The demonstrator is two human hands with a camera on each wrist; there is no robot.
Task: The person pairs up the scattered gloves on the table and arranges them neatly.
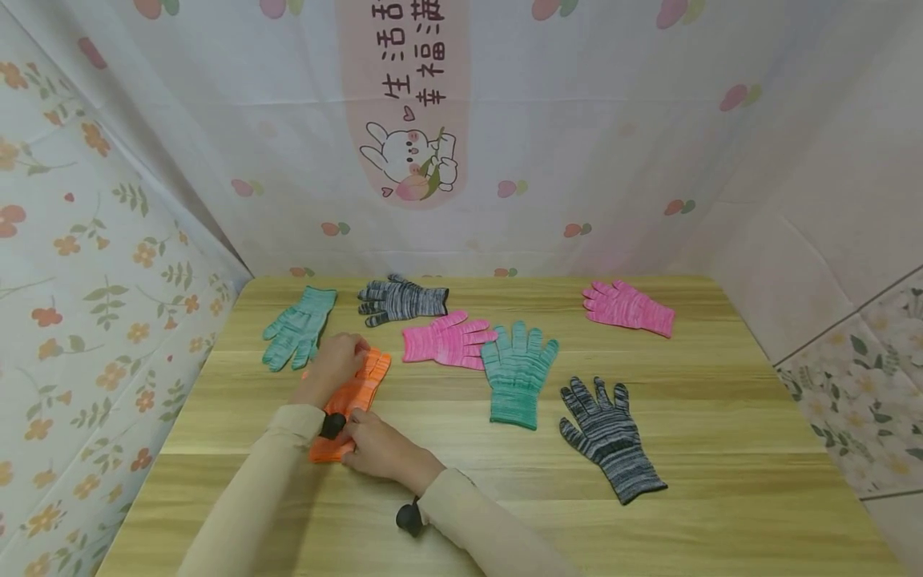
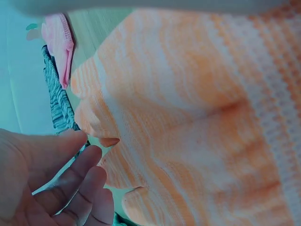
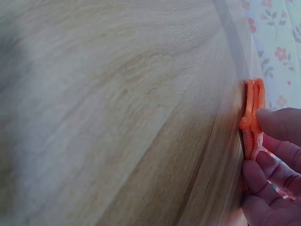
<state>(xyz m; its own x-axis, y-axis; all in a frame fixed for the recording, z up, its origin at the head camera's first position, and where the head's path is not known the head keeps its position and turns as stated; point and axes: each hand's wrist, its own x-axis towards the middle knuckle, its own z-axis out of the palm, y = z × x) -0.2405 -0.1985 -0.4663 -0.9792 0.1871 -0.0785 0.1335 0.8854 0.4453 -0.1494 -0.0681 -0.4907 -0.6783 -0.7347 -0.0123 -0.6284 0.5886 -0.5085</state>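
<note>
An orange glove (image 1: pixel 360 386) with pale streaks lies at the left of the table, fingers pointing away. My left hand (image 1: pixel 333 369) is at its finger end; in the left wrist view the thumb and loosely bent fingers (image 2: pixel 91 181) are right beside the glove's fingertips. Nearer the cuff, my right hand (image 1: pixel 385 449) grips the glove's right edge. In the right wrist view its thumb lies against the layered orange edge (image 3: pixel 249 122), other fingers below. Part of the orange glove is hidden under my left wrist.
Around lie a teal glove (image 1: pixel 297 328), a grey-black glove (image 1: pixel 404 300), a pink glove (image 1: pixel 443 340) overlapped by another teal glove (image 1: pixel 517 377), a second grey-black glove (image 1: pixel 613 439) and a far pink glove (image 1: pixel 627 307). Patterned cloth (image 1: pixel 541 160) hangs behind the wooden table (image 1: pixel 735 417).
</note>
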